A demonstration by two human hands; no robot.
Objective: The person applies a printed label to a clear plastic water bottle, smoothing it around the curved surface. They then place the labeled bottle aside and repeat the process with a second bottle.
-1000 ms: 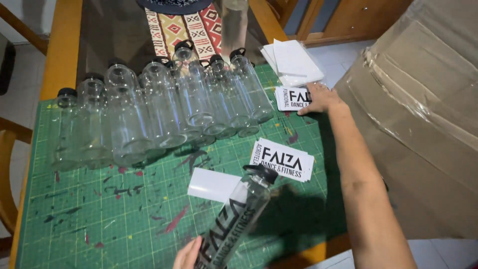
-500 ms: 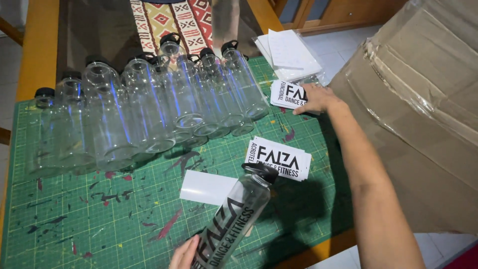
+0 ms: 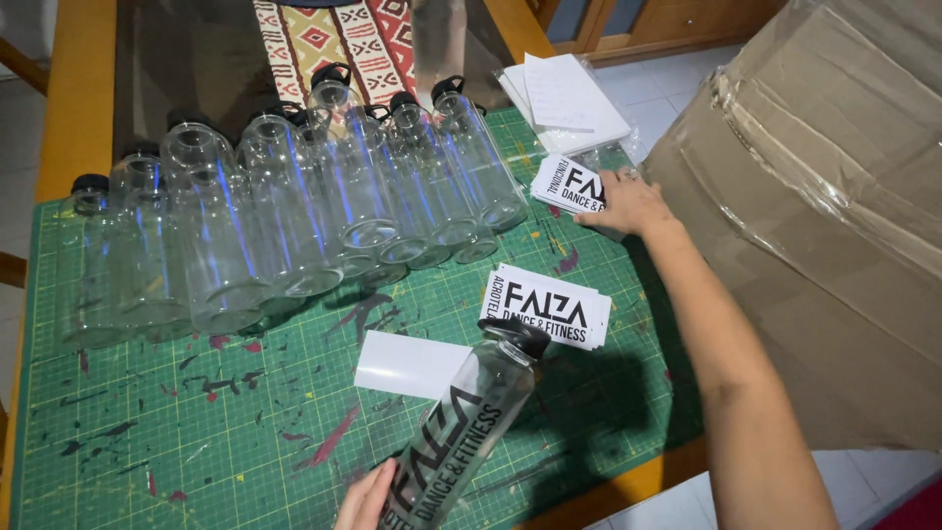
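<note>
My left hand (image 3: 365, 501) grips the base of a clear plastic bottle (image 3: 461, 432) with a black cap and black lettering, held tilted above the green cutting mat (image 3: 177, 432). My right hand (image 3: 628, 204) reaches to the mat's far right edge, fingers resting on a stack of white stickers with black print (image 3: 567, 185). A second stack of the same stickers (image 3: 547, 306) lies on the mat just beyond the bottle's cap. A blank white backing sheet (image 3: 412, 365) lies beside the bottle.
Several unmarked clear bottles (image 3: 294, 216) lie in a row across the mat's far side. A pile of white sheets (image 3: 569, 98) sits behind the stickers. A big cardboard box wrapped in film (image 3: 834, 196) stands at the right. A patterned cloth (image 3: 329, 39) lies on the wooden table.
The view has shifted slightly. My right hand stays on the far sticker stack, its fingers moving a little. The bottle in my left hand has hardly moved.
</note>
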